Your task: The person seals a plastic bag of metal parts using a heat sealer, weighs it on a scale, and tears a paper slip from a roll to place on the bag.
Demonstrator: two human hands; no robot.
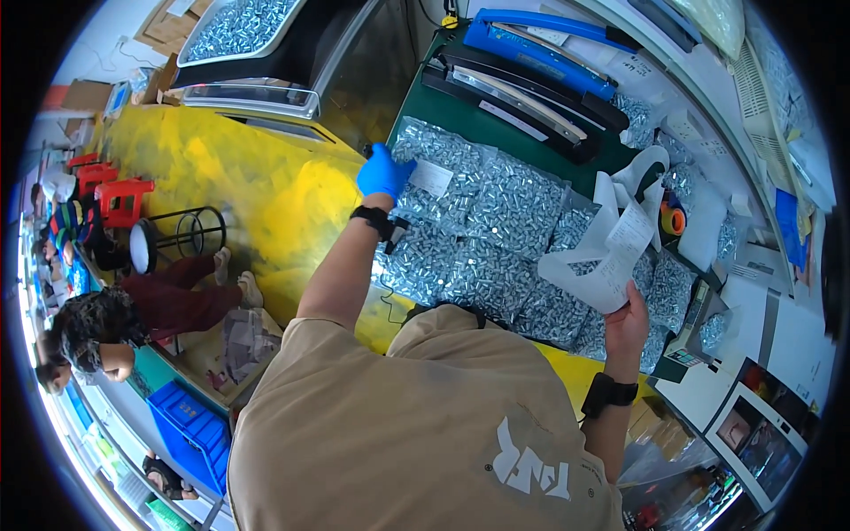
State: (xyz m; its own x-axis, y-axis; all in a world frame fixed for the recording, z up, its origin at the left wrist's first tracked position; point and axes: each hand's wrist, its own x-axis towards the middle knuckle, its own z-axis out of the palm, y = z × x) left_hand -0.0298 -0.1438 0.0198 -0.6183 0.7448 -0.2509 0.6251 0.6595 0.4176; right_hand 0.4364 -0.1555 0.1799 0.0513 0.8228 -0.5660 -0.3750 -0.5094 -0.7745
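My left hand (382, 173), in a blue glove, is at the left edge of the bags, its thumb and a finger apart. The thumb tip is beside a white label (431, 178) lying on a clear plastic bag of small silvery metal fasteners (460, 152). Several such bags lie side by side on the green table. My bare right hand (625, 320) grips the lower end of a long curling strip of white printed labels (611, 265). The strip loops up over the bags at the right. Both of my wrists wear black bands.
Black and blue long sealer-like devices (513, 102) stand at the table's far side. An orange tape roll (673, 219) is at the right, near a screen (753, 434). A tray of fasteners (239, 31) is at far left. A person (168, 301) sits left near red stools (119, 202).
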